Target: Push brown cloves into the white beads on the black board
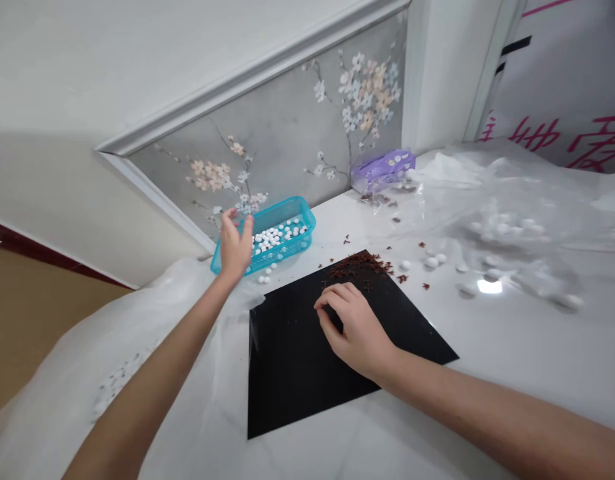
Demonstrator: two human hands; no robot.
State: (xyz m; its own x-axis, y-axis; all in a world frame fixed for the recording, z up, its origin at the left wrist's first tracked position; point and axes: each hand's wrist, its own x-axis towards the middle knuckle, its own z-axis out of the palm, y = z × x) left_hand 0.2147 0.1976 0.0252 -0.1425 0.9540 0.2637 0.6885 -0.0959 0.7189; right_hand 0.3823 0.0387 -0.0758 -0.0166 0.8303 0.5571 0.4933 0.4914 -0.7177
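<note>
Two hands are apart: the left hand [236,245], fingers spread, holding nothing, is at the teal plastic basket [280,208] at 11 o'clock; the right hand [352,331], curled, any hold hidden, points toward 10 o'clock on a black sheet [307,360] near dark red crumbs [355,269].

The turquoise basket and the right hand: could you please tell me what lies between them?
The head view shows the black sheet and a strip of white counter between the right hand and turquoise basket.

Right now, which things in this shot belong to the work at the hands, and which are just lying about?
Part of the work:
left hand, over the turquoise plastic basket of white round pieces
right hand, on the black sheet, near dark red flakes

Lying about:
purple packet
clear plastic sheeting
floral wall panel
</note>
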